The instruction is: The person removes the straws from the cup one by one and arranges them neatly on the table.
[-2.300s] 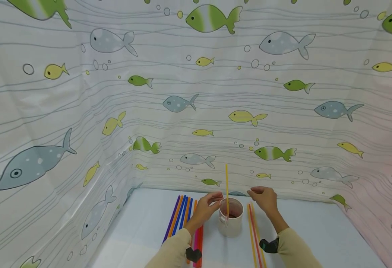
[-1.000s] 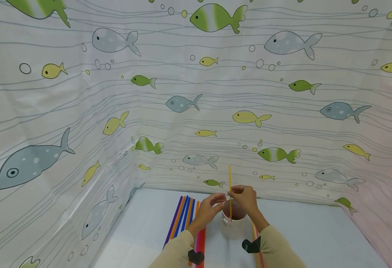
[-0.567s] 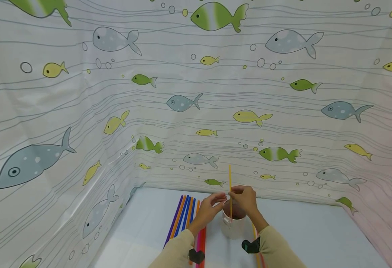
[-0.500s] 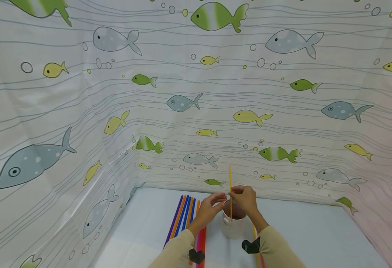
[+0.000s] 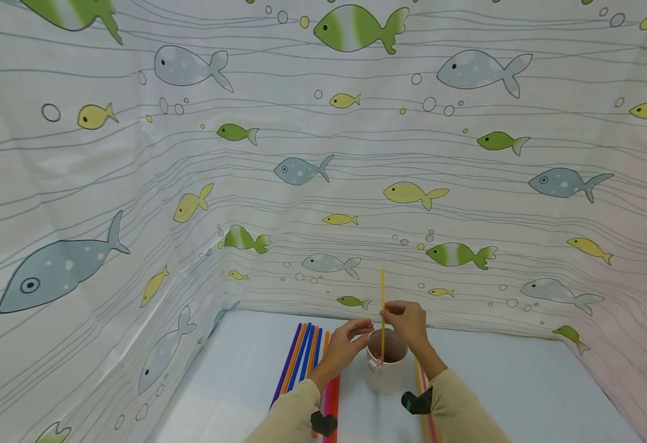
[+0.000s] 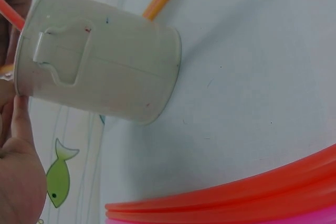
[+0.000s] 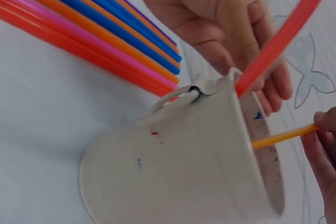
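Note:
A small white metal pail point(image 5: 385, 376) with a loop handle stands upright on the table between both hands. My right hand point(image 5: 408, 320) pinches a thin yellow-orange straw point(image 5: 382, 289) that stands in the pail; its lower end is hidden inside. In the right wrist view, that straw point(image 7: 283, 136) runs from the fingertips down past the rim. A red straw point(image 7: 283, 38) also leans out of the pail there. My left hand point(image 5: 345, 347) is held beside the rim with loosely bent fingers; in the left wrist view one finger point(image 6: 22, 121) meets the rim.
Several purple, orange, blue, pink and red straws point(image 5: 296, 360) lie side by side left of the pail. Right of it, partly under my right forearm, lie a few yellow and red straws point(image 5: 424, 381). A fish-patterned curtain point(image 5: 323, 203) encloses the white table point(image 5: 523, 381).
My right hand has moved left from beside the pail and taken hold of the yellow-orange straw. Over the last half second, hand and straw rise slightly. The left hand stays by the rim.

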A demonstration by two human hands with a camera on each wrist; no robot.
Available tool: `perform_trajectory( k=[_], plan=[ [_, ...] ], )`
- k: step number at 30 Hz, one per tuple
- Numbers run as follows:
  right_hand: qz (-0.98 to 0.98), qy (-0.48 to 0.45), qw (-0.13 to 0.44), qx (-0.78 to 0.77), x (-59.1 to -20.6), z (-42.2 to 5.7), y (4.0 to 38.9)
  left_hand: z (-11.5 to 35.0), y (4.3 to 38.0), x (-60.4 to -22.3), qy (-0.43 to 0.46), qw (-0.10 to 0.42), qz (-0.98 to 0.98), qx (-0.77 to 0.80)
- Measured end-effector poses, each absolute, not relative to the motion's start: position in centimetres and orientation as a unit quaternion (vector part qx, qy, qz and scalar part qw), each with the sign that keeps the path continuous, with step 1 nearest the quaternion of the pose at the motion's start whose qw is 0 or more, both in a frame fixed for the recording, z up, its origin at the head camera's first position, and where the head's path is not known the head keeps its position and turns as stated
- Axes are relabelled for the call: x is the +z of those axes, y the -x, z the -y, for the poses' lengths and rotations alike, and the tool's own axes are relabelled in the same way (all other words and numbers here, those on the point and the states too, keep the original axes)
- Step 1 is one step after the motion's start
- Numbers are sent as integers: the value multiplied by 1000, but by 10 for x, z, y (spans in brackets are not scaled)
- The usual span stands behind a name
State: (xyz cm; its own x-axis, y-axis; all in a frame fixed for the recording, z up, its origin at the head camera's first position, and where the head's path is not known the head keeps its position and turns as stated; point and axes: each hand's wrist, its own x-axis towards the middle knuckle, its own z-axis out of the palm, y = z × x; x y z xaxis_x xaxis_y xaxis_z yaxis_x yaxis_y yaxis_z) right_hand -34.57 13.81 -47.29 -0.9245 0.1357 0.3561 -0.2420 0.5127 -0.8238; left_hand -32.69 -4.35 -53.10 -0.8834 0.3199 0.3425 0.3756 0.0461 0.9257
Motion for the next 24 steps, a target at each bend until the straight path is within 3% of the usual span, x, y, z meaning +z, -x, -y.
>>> perform_trajectory(
  k=[24],
  plan=[
    [831,-57,245,496,-389,-178,351,44,326,-530,217,3,726,-652]
  ],
)
